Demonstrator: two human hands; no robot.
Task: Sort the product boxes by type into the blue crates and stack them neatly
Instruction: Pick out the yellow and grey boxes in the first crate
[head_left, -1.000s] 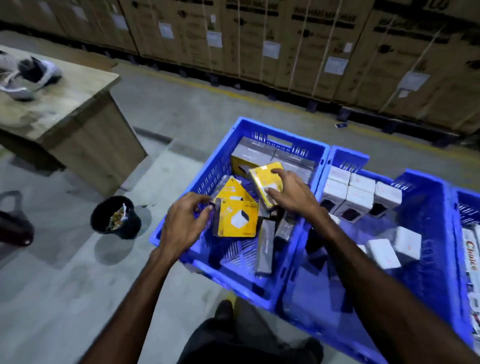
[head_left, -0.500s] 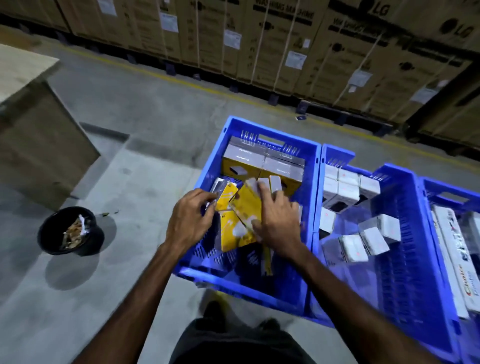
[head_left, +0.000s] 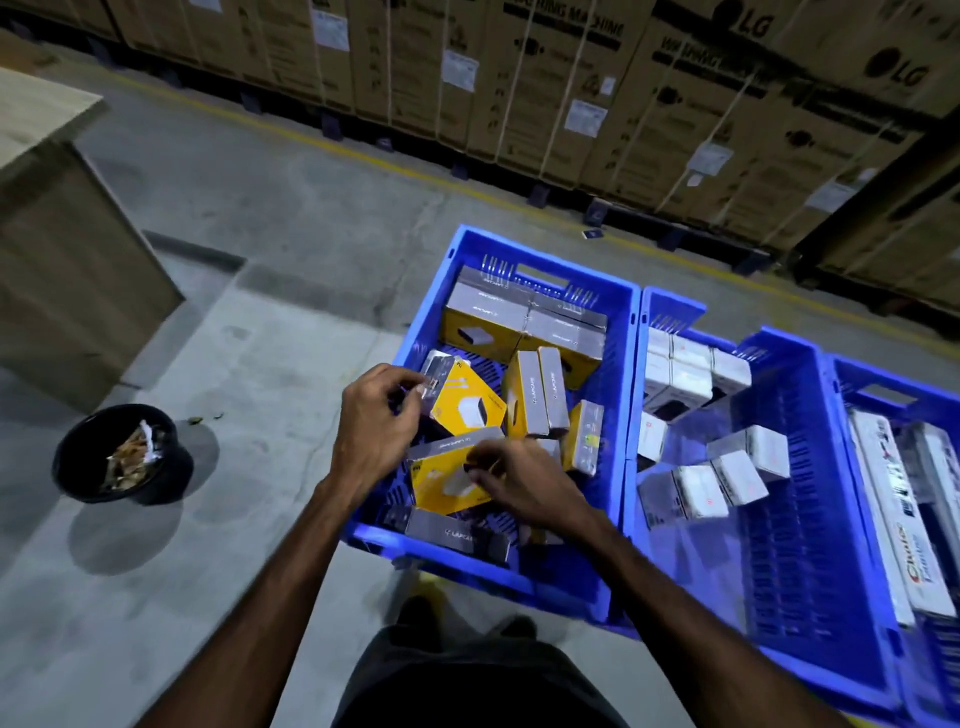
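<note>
A yellow box (head_left: 448, 480) was held flat in the left crate (head_left: 618, 374), its long axis running across, its grey edge turned away from the fingers. It was pinched by the curled right hand (head_left: 524, 486). A second yellow box (head_left: 467, 410), tilted just beyond, was gripped by the left hand (head_left: 376, 421). White boxes (head_left: 727, 467) were scattered in the next crate (head_left: 800, 519). Concrete floor (head_left: 234, 364) and stacked cartons (head_left: 571, 78) were seen around.

Blue crates (head_left: 631, 332): slotted plastic, slight sheen. Yellow product boxes (head_left: 467, 410): glossy card. Floor (head_left: 260, 208): rough matt concrete. Desk (head_left: 47, 109): wood-grain.
</note>
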